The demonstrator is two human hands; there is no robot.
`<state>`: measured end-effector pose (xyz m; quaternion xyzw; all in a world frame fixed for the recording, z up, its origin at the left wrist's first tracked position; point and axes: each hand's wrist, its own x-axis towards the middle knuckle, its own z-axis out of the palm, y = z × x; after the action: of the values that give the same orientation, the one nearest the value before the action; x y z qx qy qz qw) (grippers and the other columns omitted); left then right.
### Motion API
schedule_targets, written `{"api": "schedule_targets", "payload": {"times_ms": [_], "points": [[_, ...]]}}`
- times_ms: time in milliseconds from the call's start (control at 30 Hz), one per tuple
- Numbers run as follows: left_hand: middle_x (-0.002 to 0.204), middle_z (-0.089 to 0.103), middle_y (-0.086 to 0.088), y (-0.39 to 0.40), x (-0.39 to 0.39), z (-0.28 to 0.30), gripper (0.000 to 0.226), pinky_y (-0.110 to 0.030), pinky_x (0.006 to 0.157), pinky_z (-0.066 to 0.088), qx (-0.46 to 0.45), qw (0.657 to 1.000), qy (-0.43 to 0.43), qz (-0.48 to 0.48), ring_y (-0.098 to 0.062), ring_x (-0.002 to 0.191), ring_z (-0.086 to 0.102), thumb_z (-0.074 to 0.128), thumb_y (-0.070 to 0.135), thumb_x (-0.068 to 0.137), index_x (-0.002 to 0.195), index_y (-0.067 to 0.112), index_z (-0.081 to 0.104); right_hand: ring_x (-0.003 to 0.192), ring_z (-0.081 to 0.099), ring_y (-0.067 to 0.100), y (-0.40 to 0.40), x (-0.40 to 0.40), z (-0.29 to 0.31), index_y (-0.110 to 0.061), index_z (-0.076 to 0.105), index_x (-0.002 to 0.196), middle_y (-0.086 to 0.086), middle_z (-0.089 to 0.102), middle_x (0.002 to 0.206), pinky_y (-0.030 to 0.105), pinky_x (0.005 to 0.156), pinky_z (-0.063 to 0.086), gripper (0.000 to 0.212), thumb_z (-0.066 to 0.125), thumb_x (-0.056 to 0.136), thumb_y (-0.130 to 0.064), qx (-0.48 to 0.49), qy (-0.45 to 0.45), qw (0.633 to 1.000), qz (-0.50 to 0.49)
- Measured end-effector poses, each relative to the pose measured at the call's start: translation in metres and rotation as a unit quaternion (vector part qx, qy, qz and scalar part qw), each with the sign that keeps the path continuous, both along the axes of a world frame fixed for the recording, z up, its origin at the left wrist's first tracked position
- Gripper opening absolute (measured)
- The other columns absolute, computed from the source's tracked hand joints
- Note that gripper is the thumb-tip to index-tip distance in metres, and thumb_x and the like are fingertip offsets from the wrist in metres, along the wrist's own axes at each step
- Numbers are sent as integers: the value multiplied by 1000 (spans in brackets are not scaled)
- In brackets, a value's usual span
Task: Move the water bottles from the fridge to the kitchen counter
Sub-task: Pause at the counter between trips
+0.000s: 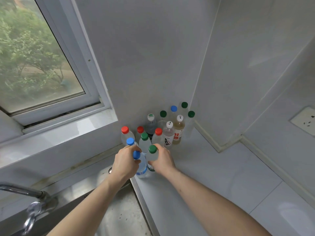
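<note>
Both my hands reach to the front of a cluster of water bottles on the white kitchen counter (213, 176). My left hand (125, 161) grips a clear blue-capped bottle (141, 166) with a blue label, standing at the counter's left edge. My right hand (162, 160) holds a green-capped bottle (152, 153) right beside it. Behind them stand several more bottles against the wall: red-capped ones (125, 130), a green-capped one (144, 137), a blue-capped one (130, 141), two white-capped ones with printed labels (179, 129), and others further back (184, 105) in the corner.
A steel sink (117, 210) lies left of the counter edge, with a chrome tap (32, 201) at the lower left. A window (34, 62) and its sill fill the upper left. A wall socket (305, 121) sits on the right wall above the counter.
</note>
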<state>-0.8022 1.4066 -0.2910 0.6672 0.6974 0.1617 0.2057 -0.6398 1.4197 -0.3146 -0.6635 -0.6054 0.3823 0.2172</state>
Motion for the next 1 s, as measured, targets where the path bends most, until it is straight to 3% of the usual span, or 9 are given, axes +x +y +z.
{"api": "schedule_targets", "payload": {"times_ms": [133, 233, 333, 433, 633, 767, 933, 1000], "points": [[125, 69, 2, -3, 1, -3, 36, -40, 93, 57, -2, 1000, -8, 5, -25, 110, 64, 79, 6, 84, 114, 24, 72, 136, 50, 19, -1, 0, -1, -17, 52, 145, -1, 55, 143, 31, 112, 43, 67, 83, 86, -14, -10, -7, 1000, 13], [131, 66, 1, -8, 3, -1, 41, -37, 96, 55, -1, 1000, -7, -3, -24, 115, 63, 77, 11, 90, 128, 23, 69, 143, 44, 20, -9, 4, 1, -20, 43, 153, -2, 49, 151, 36, 118, 40, 76, 82, 88, -16, -28, -4, 1000, 12], [140, 61, 1, -16, 3, 1, 55, -33, 101, 51, 6, 999, 20, -29, -22, 122, 60, 71, 17, 96, 148, 22, 54, 145, 43, 19, -19, 8, 2, -24, 39, 155, -4, 46, 154, 37, 119, 40, 83, 83, 86, -14, -12, 1, 1000, 8], [151, 52, 2, -29, -2, 2, 71, -33, 104, 50, 22, 998, 31, -43, -22, 129, 55, 71, 22, 96, 159, 21, 37, 143, 44, 14, -39, 12, 12, -26, 40, 156, -8, 46, 153, 28, 116, 40, 80, 80, 89, -10, 11, 21, 1000, -7], [153, 48, 11, -84, -9, 27, 51, -37, 108, 45, 70, 994, -19, -77, -19, 134, 50, 74, 19, 91, 138, 31, 61, 130, 49, 3, -109, 41, 44, -38, 36, 154, -21, 41, 147, 20, 108, 41, 74, 70, 94, -13, 31, 29, 999, 3], [144, 48, 27, -128, -19, 38, 39, -34, 106, 47, 43, 989, -83, -113, -4, 124, 54, 71, 24, 94, 127, 43, 65, 127, 49, -4, -161, 71, 64, -45, 42, 146, -25, 45, 141, 25, 112, 42, 63, 67, 96, -16, 26, 11, 1000, -10], [138, 51, 31, -161, -4, 32, 36, -20, 104, 40, 14, 981, -94, -170, 1, 128, 50, 69, 27, 96, 126, 45, 64, 128, 38, -16, -220, 97, 80, -43, 40, 149, -32, 38, 146, -4, 101, 22, 57, 63, 100, -23, 10, -50, 999, 1], [141, 48, 30, -168, 10, 30, 36, -18, 105, 39, -5, 975, -77, -210, -1, 130, 48, 67, 29, 97, 129, 45, 62, 126, 31, -27, -235, 101, 86, -45, 39, 149, -36, 33, 147, -9, 98, 17, 56, 61, 102, -25, 4, -52, 999, 2]]}}
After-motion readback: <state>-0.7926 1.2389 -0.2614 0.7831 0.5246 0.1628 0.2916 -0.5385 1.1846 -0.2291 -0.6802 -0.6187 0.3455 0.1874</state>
